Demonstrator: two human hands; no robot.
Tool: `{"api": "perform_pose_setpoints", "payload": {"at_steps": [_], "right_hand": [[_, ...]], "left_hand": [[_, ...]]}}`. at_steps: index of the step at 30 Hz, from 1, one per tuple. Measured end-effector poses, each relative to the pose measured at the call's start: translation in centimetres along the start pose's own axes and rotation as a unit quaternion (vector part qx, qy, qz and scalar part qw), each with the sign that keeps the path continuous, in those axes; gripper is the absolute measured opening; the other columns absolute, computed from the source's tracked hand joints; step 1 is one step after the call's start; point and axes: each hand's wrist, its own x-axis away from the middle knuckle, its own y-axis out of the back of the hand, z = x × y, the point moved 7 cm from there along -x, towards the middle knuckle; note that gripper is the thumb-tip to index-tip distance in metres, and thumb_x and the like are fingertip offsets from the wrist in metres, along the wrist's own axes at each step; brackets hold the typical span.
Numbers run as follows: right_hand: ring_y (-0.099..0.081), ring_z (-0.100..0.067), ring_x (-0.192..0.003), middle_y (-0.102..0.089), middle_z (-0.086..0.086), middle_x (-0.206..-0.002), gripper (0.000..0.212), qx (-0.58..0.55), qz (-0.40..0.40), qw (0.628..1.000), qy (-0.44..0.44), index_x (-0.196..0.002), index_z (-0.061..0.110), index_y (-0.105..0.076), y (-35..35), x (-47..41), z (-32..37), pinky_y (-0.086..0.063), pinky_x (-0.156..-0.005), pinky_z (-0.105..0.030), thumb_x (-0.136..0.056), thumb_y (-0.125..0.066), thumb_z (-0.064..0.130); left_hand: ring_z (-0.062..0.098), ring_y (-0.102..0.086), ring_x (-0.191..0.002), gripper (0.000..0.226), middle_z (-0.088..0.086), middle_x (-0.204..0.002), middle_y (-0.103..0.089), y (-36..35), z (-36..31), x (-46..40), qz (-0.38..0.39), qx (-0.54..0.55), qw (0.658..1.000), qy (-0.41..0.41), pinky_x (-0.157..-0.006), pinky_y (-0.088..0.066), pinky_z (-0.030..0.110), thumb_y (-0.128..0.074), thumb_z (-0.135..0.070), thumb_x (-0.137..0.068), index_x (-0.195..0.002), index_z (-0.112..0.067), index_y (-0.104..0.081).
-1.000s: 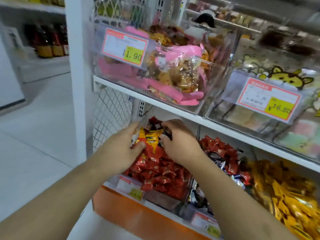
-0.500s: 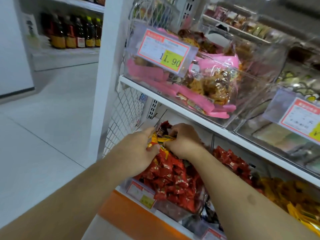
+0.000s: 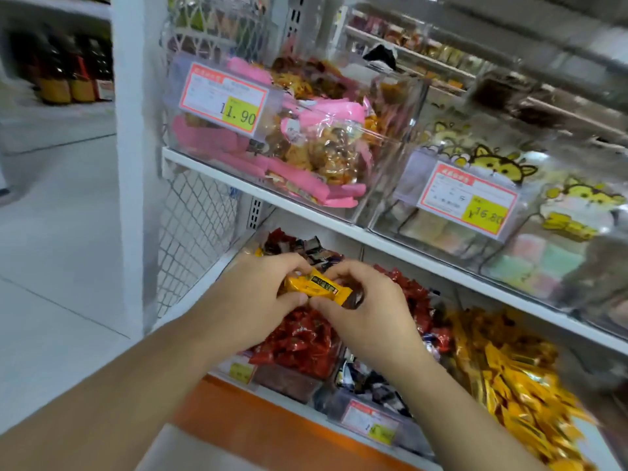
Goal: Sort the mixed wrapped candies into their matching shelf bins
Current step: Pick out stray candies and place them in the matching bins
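Left hand (image 3: 251, 300): fingers curled round the left end of a yellow candy (image 3: 317, 287), thumb under it, held above the red bin.
Right hand (image 3: 368, 307): fingers (image 3: 343, 271) and thumb pinch the right end of the same candy; a dark wrapper shows just under the thumb, cannot tell if it is held too.
Yellow candy: lies crosswise between the two hands, black print on top, clear of the piles below.
Red bin (image 3: 289, 385): clear bin on the lower shelf, directly under the hands, heaped with red candies (image 3: 302, 338); a few dark-wrapped pieces (image 3: 306, 248) sit at the back of the heap.
Dark bin (image 3: 370, 416): next to the right, holds dark and blue-white wrapped pieces; price tag on its front, figures blurred.
Yellow bin (image 3: 577, 375): further right on the same shelf, filled with yellow candies (image 3: 509, 379); more red candies piled between it and the right hand.
Orange panel (image 3: 238, 423): runs below the lower shelf edge.
Upper shelf (image 3: 306, 212): carries a clear bin of pink-wrapped snacks (image 3: 312, 147) tagged 11.90 and, to the right, a bin of cat-print packs (image 3: 503, 164) tagged 16.80.
Mesh panel (image 3: 193, 212): closes the left end of the shelving.
Far left: bottles (image 3: 64, 73) on a distant shelf, blurred.
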Motion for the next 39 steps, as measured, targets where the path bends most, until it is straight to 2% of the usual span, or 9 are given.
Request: {"api": "perform_pose_setpoints", "payload": {"at_steps": [5, 11, 14, 17, 22, 25, 28, 34, 39], "right_hand": [[-0.064, -0.003, -0.082, -0.065, 0.024, -0.094, 0.022, -0.017, 0.012, 0.999, -0.049, -0.096, 0.041, -0.063, 3.6, 4.6, -2.9, -0.053, -0.068, -0.022, -0.088, -0.082, 0.034], [-0.059, -0.007, -0.064, -0.066, 0.014, -0.083, 0.014, 0.055, -0.106, 0.987, -0.112, -0.098, 0.038, -0.063, 11.7, 10.7, -10.2, -0.042, -0.054, -0.018, -0.093, -0.075, 0.034], [-0.062, -0.006, -0.09, -0.07, 0.011, -0.099, 0.018, 0.145, -0.199, 0.958, -0.148, -0.108, 0.03, -0.07, 16.7, 12.0, -14.2, -0.043, -0.074, -0.018, -0.091, -0.075, 0.031], [-0.057, -0.026, -0.122, -0.067, -0.003, -0.124, 0.045, 0.227, -0.175, 0.938, -0.197, -0.134, 0.019, -0.064, 18.6, 12.5, -17.1, -0.047, -0.1, -0.035, -0.092, -0.071, 0.035], [-0.041, -0.006, -0.137, -0.051, 0.015, -0.145, 0.058, 0.158, -0.067, 0.982, -0.072, -0.146, 0.033, -0.05, 16.6, 12.9, -13.3, -0.035, -0.116, -0.024, -0.092, -0.073, 0.03], [-0.044, -0.007, -0.13, -0.057, 0.015, -0.135, 0.051, 0.165, -0.01, 0.986, -0.005, -0.139, 0.036, -0.055, 14.2, 12.7, -11.2, -0.041, -0.111, -0.028, -0.091, -0.074, 0.034], [-0.052, -0.013, -0.11, -0.064, 0.011, -0.11, 0.026, 0.195, -0.048, 0.979, 0.019, -0.12, 0.031, -0.065, 14.1, 12.6, -11.4, -0.049, -0.095, -0.036, -0.094, -0.068, 0.035], [-0.053, -0.023, -0.115, -0.066, 0.0, -0.115, 0.037, 0.232, -0.17, 0.947, -0.141, -0.127, 0.023, -0.067, 19.6, 13.0, -16.3, -0.048, -0.099, -0.039, -0.097, -0.063, 0.044], [-0.05, -0.033, -0.123, -0.062, -0.012, -0.125, 0.053, 0.24, -0.145, 0.932, -0.23, -0.139, 0.013, -0.057, 20.0, 12.8, -17.4, -0.046, -0.105, -0.044, -0.095, -0.065, 0.042]], "left_hand": [[-0.01, -0.058, -0.084, 0.014, -0.023, -0.082, -0.066, -1.4, -4.1, 1.3, 0.028, 0.033, 0.999, -0.01, -0.064, -0.041, 0.021, -0.077, -0.046, -0.085, -0.094, -0.047, -0.066], [-0.014, -0.055, -0.087, 0.013, -0.021, -0.082, -0.067, -5.3, -9.7, 1.8, 0.06, 0.029, 0.997, -0.034, -0.065, -0.041, 0.006, -0.078, -0.046, -0.085, -0.089, -0.041, -0.066], [-0.006, -0.062, -0.077, 0.009, -0.022, -0.082, -0.069, -7.7, -11.4, 1.8, 0.093, 0.046, 0.994, -0.024, -0.059, -0.044, 0.012, -0.075, -0.045, -0.089, -0.091, -0.042, -0.066], [0.003, -0.065, -0.068, 0.008, -0.021, -0.081, -0.069, -9.9, -13.1, 1.8, 0.112, 0.081, 0.99, -0.014, -0.053, -0.046, 0.018, -0.072, -0.042, -0.091, -0.095, -0.045, -0.066], [0.0, -0.068, -0.082, 0.013, -0.015, -0.089, -0.074, -12.6, -15.3, 1.6, 0.111, 0.166, 0.98, 0.022, -0.065, -0.05, 0.013, -0.077, -0.028, -0.09, -0.098, -0.038, -0.073], [0.005, -0.071, -0.088, 0.019, -0.014, -0.09, -0.076, -13.5, -16.1, 1.9, 0.112, 0.216, 0.969, 0.052, -0.079, -0.055, 0.025, -0.079, -0.026, -0.087, -0.103, -0.033, -0.072], [0.008, -0.072, -0.091, 0.025, -0.014, -0.094, -0.077, -13.8, -16.6, 2.6, 0.119, 0.24, 0.962, 0.058, -0.081, -0.053, 0.028, -0.077, -0.029, -0.088, -0.11, -0.035, -0.067], [-0.009, -0.062, -0.101, 0.025, -0.032, -0.112, -0.064, -11.2, -15.9, 3.5, 0.108, 0.143, 0.984, 0.018, -0.09, -0.052, 0.029, -0.067, -0.041, -0.093, -0.116, -0.044, -0.06], [-0.012, -0.06, -0.102, 0.022, -0.032, -0.105, -0.066, -8.1, -13.5, 3.7, 0.076, 0.055, 0.996, -0.004, -0.087, -0.049, 0.017, -0.067, -0.04, -0.094, -0.115, -0.044, -0.061]]}}
